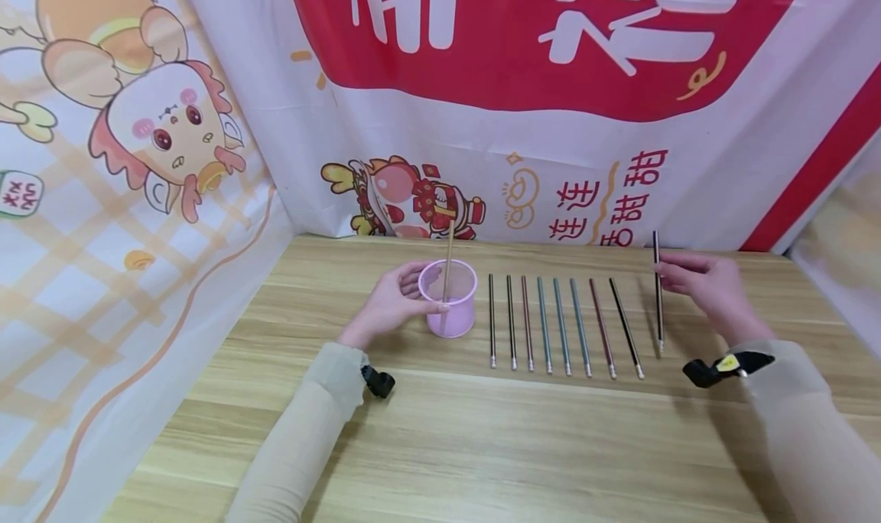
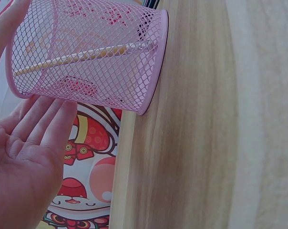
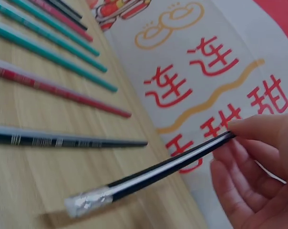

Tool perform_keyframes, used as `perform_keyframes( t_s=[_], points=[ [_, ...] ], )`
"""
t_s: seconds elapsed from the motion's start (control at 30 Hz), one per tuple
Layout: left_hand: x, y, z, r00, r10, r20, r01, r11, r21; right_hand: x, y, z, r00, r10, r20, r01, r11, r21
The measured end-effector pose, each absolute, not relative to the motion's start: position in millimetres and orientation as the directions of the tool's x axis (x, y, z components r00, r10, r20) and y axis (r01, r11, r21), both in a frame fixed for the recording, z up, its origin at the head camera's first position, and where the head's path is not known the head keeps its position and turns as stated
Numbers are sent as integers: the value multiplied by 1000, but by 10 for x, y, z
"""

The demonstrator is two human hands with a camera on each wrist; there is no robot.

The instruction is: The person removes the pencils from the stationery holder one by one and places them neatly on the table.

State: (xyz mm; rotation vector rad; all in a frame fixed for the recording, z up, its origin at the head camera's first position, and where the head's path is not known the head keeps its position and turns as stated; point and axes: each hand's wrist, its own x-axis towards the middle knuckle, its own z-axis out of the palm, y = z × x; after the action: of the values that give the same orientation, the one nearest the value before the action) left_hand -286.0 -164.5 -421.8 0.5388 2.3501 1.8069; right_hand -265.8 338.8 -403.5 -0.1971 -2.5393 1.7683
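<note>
A pink mesh pencil cup point(image 1: 463, 320) stands upright on the table, with a yellowish pencil point(image 1: 450, 251) leaning inside it. My left hand point(image 1: 387, 303) holds the cup from the left, thumb at the near side and fingers at the far side near the rim. In my right hand point(image 1: 716, 287), a black-and-white striped pencil point(image 3: 168, 168) is pinched near its upper end between thumb and fingers. It points eraser end down, close over the table to the right of the row. The nearest row pencil is a black one point(image 1: 625, 326).
Between cup and right hand lies a row of several pencils, including blue ones point(image 1: 560, 324) and a dark red one point(image 1: 602, 328), erasers toward me. The wooden table point(image 1: 482, 446) ends at a printed cloth backdrop point(image 1: 385, 133). Another printed cloth point(image 1: 138, 263) hangs at the left.
</note>
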Motion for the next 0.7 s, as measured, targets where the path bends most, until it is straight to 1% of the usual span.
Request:
perform_keyframes(
  t_s=[0.07, 0.17, 0.4, 0.7],
  points=[
    [-2857, -1645, -4216, -928, 356, 112, 200, 221, 955, -2659, 3424, -4067, -994, 92, -59, 91, 399, -912],
    [-2856, -1645, -4217, -929, 354, 109, 197, 224, 954, -2666, 3474, -4119, -995, 48, -92, 104, 446, -889],
    [-2864, -1641, -4225, -930, 350, 108, 197, 229, 953, -2675, 3558, -4231, -989, 14, -146, 130, 533, -836],
    [-2859, -1637, -4209, -929, 354, 109, 195, 218, 956, -2674, 3522, -4365, -981, 4, -196, 162, 577, -801]
  ],
)
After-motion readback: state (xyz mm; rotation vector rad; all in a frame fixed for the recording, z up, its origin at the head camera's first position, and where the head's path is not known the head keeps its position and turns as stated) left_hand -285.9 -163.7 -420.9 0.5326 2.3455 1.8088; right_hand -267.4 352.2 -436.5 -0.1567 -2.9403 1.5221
